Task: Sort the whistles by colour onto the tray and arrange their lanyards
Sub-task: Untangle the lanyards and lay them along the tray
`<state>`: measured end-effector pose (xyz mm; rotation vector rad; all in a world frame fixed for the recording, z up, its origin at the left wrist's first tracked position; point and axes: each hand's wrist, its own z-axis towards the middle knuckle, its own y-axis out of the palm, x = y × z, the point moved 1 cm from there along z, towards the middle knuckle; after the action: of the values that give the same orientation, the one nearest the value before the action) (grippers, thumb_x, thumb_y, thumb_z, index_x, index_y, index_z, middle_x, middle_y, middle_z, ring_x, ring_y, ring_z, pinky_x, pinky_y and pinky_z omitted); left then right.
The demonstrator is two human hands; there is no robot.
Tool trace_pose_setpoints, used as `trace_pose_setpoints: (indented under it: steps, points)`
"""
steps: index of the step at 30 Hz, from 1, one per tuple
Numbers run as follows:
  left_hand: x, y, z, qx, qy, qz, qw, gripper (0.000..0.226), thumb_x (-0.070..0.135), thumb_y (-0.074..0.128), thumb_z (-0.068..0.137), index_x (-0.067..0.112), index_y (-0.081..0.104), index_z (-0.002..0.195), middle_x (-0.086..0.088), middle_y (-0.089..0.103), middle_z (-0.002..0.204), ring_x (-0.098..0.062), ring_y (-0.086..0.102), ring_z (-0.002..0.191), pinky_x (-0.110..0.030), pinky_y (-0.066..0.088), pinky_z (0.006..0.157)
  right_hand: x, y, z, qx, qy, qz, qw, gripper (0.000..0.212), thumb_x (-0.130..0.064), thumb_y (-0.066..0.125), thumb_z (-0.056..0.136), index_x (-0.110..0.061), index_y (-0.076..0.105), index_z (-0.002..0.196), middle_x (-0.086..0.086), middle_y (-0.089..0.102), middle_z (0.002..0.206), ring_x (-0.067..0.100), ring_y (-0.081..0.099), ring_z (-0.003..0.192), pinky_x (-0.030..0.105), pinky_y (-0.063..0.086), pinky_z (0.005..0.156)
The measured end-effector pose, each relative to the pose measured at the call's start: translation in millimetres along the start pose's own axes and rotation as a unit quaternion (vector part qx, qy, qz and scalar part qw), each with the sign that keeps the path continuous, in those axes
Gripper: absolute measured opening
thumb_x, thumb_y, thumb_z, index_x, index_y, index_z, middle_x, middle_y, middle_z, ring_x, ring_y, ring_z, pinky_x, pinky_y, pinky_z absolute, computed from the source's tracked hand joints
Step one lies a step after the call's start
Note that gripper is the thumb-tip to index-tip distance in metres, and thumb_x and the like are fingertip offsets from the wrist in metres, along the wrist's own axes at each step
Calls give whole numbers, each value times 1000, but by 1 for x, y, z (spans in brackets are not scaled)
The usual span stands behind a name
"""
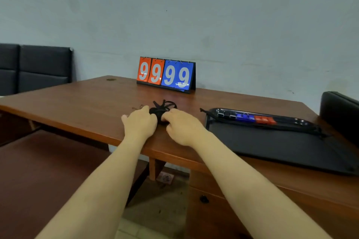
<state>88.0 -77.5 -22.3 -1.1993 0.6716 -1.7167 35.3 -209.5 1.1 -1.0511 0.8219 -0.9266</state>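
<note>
A tangled bundle of black lanyards [162, 108] lies on the brown table [81, 103], with loops sticking up behind it. My left hand [140, 123] and my right hand [181, 127] close on the bundle from either side, fingers curled into the cords. To the right stands a long black tray [297, 122]. On it lie black whistles [226, 115], blue whistles [245, 117] and red whistles [264, 120] in a row. Any whistles inside the bundle are hidden.
A black mat [272, 145] lies under the tray at the table's right. A flip scoreboard [166, 74] showing 9s stands at the back edge. Dark chairs [38, 68] stand at far left, a black seat [342, 110] at far right. A lower table [38, 170] sits at left.
</note>
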Motion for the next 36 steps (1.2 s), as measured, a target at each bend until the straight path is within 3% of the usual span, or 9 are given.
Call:
trace_pose_setpoints:
  steps: [4, 6, 10, 13, 17, 23, 31, 34, 36]
  points:
    - [-6, -7, -11, 118, 15, -162, 980, 29, 18, 42, 94, 12, 52, 120, -11, 64, 100, -22, 56, 81, -34, 43, 70, -1, 18, 24, -50, 51, 1, 997, 43, -29, 36, 96, -18, 46, 137, 10, 48, 133, 30, 50, 117, 46, 44, 96]
    - [-11, -9, -7, 158, -64, -128, 977, 29, 13, 46, 92, 13, 49, 121, -9, 61, 109, -23, 57, 91, -37, 40, 80, 5, 22, 31, -29, 110, 2, 994, 42, -31, 36, 96, -14, 51, 132, 11, 48, 131, 31, 52, 113, 45, 45, 95]
    - [-13, 2, 7, -10, -102, 30, 994, 50, 19, 46, 92, 17, 33, 140, -5, 41, 141, -26, 39, 128, -50, 26, 104, 11, 25, 29, 78, 168, 25, 982, 30, -26, 48, 93, -11, 53, 119, 8, 45, 122, 26, 53, 104, 40, 48, 88]
    - [-10, 11, 13, -91, -62, 100, 989, 40, 22, 35, 94, 18, 44, 132, -5, 45, 136, -28, 40, 125, -54, 23, 106, 18, 24, 24, 132, 170, 43, 976, 26, -22, 51, 92, -13, 53, 116, 6, 48, 119, 23, 52, 104, 37, 49, 87]
    - [-6, 9, 9, -18, -49, 127, 991, 24, 24, 42, 95, 17, 51, 115, -7, 50, 120, -28, 45, 113, -47, 33, 95, 19, 29, 24, 21, 107, 93, 990, 34, -24, 44, 94, -19, 54, 126, 3, 48, 130, 24, 49, 116, 41, 44, 97]
    - [-6, 8, 6, -7, -43, 139, 989, 18, 26, 44, 96, 16, 55, 106, -7, 57, 108, -26, 51, 105, -43, 34, 92, 23, 35, 35, -58, 161, 46, 984, 43, -28, 35, 98, -13, 44, 136, 10, 45, 140, 28, 46, 124, 43, 38, 103]
    - [-1, 5, 4, -66, 113, 17, 991, 32, 29, 42, 90, 21, 45, 59, 4, 45, 75, -21, 46, 79, -37, 32, 78, 23, 30, 32, 89, 108, 102, 985, 26, -15, 46, 92, -18, 58, 115, 4, 51, 120, 23, 50, 109, 41, 46, 93]
    - [-6, 6, 7, -57, 94, -92, 990, 17, 17, 40, 91, 21, 49, 78, 7, 50, 80, -24, 52, 85, -36, 35, 75, 15, 37, 32, 7, 32, 81, 996, 44, -9, 44, 92, -20, 53, 134, 1, 42, 142, 24, 40, 126, 42, 39, 104]
    - [-7, 7, 7, -41, 110, -56, 992, 17, 15, 42, 91, 20, 53, 102, 5, 55, 102, -22, 53, 99, -39, 35, 84, 12, 39, 32, -6, 20, 79, 997, 37, -9, 47, 92, -16, 61, 126, 5, 51, 135, 25, 47, 122, 42, 42, 101]
